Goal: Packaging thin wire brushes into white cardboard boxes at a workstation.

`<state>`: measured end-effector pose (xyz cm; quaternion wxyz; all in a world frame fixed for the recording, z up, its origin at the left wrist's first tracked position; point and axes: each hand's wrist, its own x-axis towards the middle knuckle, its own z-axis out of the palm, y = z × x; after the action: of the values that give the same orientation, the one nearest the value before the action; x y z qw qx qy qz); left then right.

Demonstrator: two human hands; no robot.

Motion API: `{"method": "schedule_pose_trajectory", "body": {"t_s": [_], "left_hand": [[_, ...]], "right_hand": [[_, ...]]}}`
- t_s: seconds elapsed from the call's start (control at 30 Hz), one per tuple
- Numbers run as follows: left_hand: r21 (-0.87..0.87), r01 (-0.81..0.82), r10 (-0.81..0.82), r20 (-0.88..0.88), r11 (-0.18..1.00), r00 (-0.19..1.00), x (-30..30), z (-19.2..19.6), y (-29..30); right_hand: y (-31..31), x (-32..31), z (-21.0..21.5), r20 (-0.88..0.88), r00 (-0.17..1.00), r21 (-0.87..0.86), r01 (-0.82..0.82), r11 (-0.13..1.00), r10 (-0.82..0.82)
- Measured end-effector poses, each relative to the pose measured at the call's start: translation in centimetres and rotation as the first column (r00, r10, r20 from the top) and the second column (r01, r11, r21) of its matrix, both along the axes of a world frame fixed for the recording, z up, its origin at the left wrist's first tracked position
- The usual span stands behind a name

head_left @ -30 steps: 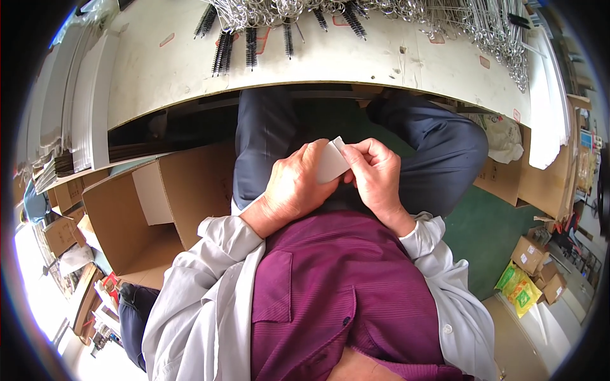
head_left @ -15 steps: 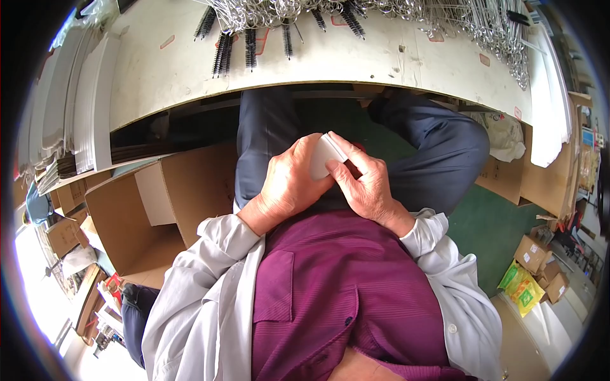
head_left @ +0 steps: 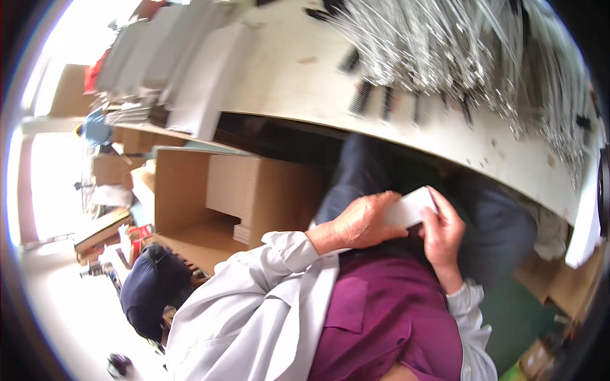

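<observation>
Between my hands, above my lap, is a small flat white box [head_left: 411,207], tilted, with a thin edge showing at its upper right. My left hand [head_left: 366,221] grips its left side, fingers wrapped behind where they are hidden. The fingers and thumb of my right hand [head_left: 445,230] close on the box's right side. To the left of my knees stands an open cardboard carton [head_left: 184,190], with some white pieces [head_left: 241,234] stacked inside.
Across the front runs a pale worktable [head_left: 273,82]. Many thin wire-handled brushes [head_left: 438,57] with black bristles lie heaped on it. Flat white cardboard sheets [head_left: 203,82] stand at its left end. A person in dark clothes [head_left: 155,289] is at the lower left.
My view has swung left, so table and carton appear further right and the person at left shows more. Both hands still hold the white box, its face now more exposed.
</observation>
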<state>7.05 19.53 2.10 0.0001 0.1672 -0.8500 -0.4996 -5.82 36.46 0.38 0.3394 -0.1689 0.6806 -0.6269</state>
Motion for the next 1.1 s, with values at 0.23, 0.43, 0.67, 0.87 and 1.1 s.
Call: {"method": "schedule_pose_trajectory", "body": {"t_s": [0.23, 0.43, 0.67, 0.87, 1.1], "left_hand": [[0.128, -0.134, 0.104, 0.217, 0.983, 0.971, 6.0, 4.6, -5.8], [-0.648, -0.36, 0.373, -0.124, 0.671, 0.919, 8.9, 8.3, -16.7], [-0.891, -0.325, 0.486, -0.142, 0.317, 0.862, 5.4, 9.6, -28.1], [-0.981, -0.182, 0.29, -0.194, -0.07, 0.937, 6.6, 6.5, -38.6], [-0.969, -0.228, 0.325, -0.186, 0.096, 0.927, 5.1, 5.9, -37.6]], "right_hand": [[-2.2, -1.9, 1.4, -0.296, 0.951, -0.073, -0.116, 0.991, 0.089], [-3.4, -5.2, 1.7, -0.57, 0.821, -0.092, -0.015, 0.996, -0.041], [-2.0, -5.3, 0.7, -0.492, 0.868, -0.054, 0.04, 0.998, -0.062], [-1.7, -5.8, 1.7, -0.607, 0.786, -0.102, 0.065, 0.993, -0.114], [4.2, -10.4, 2.8, -0.688, 0.659, -0.114, 0.315, 0.942, -0.303]]}}
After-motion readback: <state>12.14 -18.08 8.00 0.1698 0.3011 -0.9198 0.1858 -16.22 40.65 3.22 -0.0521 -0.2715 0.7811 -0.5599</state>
